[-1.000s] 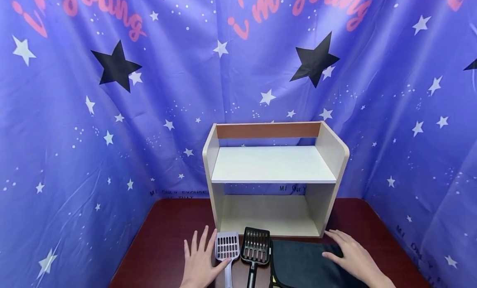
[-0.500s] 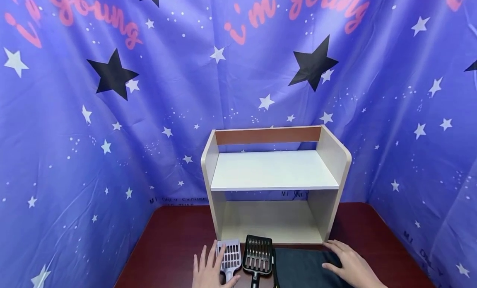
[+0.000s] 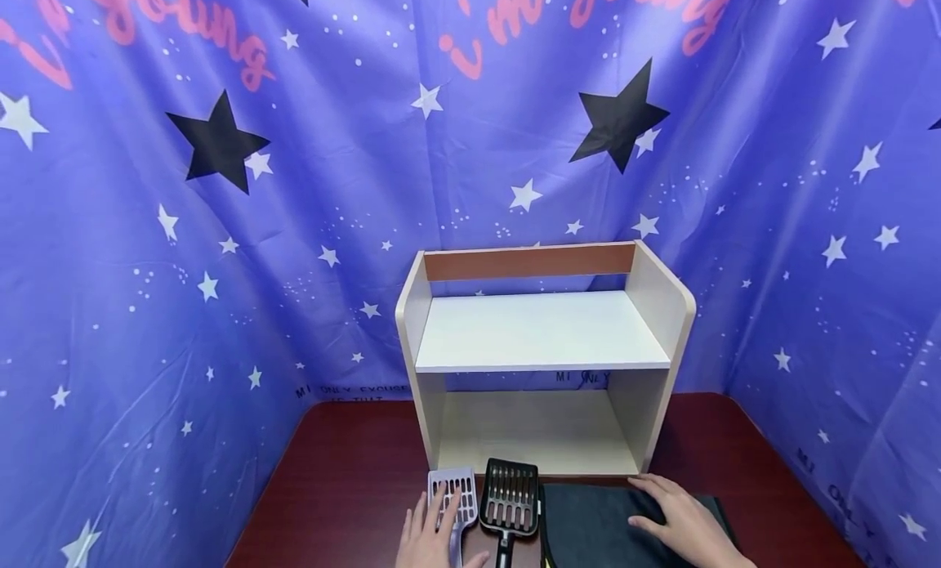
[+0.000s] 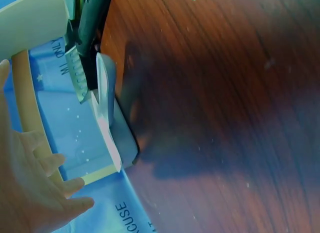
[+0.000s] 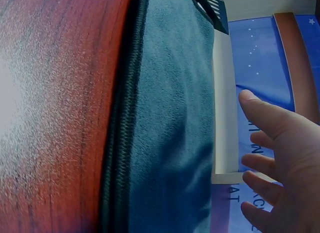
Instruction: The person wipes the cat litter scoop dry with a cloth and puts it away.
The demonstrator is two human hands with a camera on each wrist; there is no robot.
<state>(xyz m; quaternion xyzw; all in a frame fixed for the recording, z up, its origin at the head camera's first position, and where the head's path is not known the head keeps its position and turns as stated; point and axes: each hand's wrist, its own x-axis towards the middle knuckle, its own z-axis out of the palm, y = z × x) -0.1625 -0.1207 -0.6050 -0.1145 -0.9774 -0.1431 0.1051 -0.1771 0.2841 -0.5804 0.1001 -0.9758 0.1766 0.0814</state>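
Observation:
A pale lavender litter scoop (image 3: 466,516) with a slotted head lies on the table. My left hand (image 3: 428,542) hovers over it with spread fingers, overlapping its head in the head view. The left wrist view shows this hand (image 4: 35,178) apart from the scoop (image 4: 106,88). Just right of it lies a black slotted scoop (image 3: 509,494), touched by neither hand. A dark folded cloth (image 3: 588,523) with a stitched edge lies further right. Above its right part is my right hand (image 3: 684,525), fingers loosely extended; in the right wrist view the cloth (image 5: 172,108) lies beside that hand (image 5: 295,163).
A two-tier cream shelf unit (image 3: 542,331) stands behind the scoops and cloth, a brown rail (image 3: 529,262) across its back. The dark red wooden table (image 3: 338,478) extends to both sides. A blue starry curtain (image 3: 323,184) encloses the back and sides.
My left hand has moved right, from beside the lavender scoop to over its head. The right hand stays over the cloth, nearly still. The view has shifted slightly.

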